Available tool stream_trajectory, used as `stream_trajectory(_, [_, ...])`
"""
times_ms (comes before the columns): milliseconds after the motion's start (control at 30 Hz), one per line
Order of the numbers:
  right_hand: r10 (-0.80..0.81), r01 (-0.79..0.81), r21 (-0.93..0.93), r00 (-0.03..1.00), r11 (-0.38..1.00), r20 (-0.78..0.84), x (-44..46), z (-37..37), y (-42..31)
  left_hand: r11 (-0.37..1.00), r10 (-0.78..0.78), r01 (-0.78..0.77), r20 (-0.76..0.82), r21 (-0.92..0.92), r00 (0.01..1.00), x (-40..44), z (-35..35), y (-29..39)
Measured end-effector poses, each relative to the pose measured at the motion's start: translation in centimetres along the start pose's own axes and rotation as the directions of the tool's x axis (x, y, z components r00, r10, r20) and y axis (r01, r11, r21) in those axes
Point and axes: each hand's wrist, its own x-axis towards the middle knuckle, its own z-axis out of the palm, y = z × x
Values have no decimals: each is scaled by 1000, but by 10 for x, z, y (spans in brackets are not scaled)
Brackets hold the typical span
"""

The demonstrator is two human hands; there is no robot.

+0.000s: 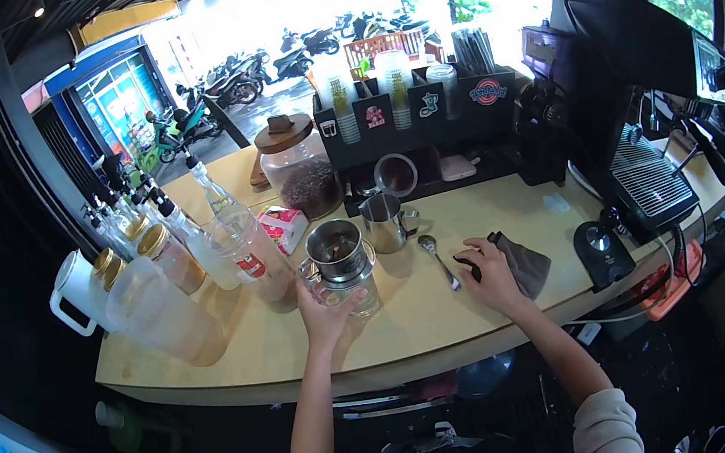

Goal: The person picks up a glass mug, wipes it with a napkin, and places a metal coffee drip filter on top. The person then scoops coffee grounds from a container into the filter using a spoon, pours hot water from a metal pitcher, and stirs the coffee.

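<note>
My left hand [324, 312] is wrapped round a clear drinking glass [365, 299] standing near the counter's front. A metal coffee drip filter [337, 251] sits on top of the glass, with dark matter inside it. To the right, my right hand [491, 274] rests low over the counter, its fingers curled over a small black thing that they mostly hide. A dark grey cloth [526, 265] lies folded just beside that hand. Between my hands lies a metal spoon [437, 262]. Behind it stands a steel milk pitcher [385, 223].
Plastic pitchers [162, 310], a tall clear container [250, 263] and pump bottles [177, 220] crowd the left. A lidded glass jar [301, 174] and a black cup organizer [420, 108] stand behind. At right are an espresso machine [649, 181] and a small black device [604, 253].
</note>
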Motion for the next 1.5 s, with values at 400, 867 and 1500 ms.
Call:
stream_trajectory(400, [21,-21,-63,1000,998,-1,4,5,16,999,-44,48,209,-12,977,20,49,-9])
stream_trajectory(867, [42,-42,-40,999,998,-7,7,3,12,994,74,-98,341,52,937,47,56,35])
stream_trajectory(1500, [149,-206,509,977,836,151,105,95,23,993,59,-91,363,72,930,48,47,45])
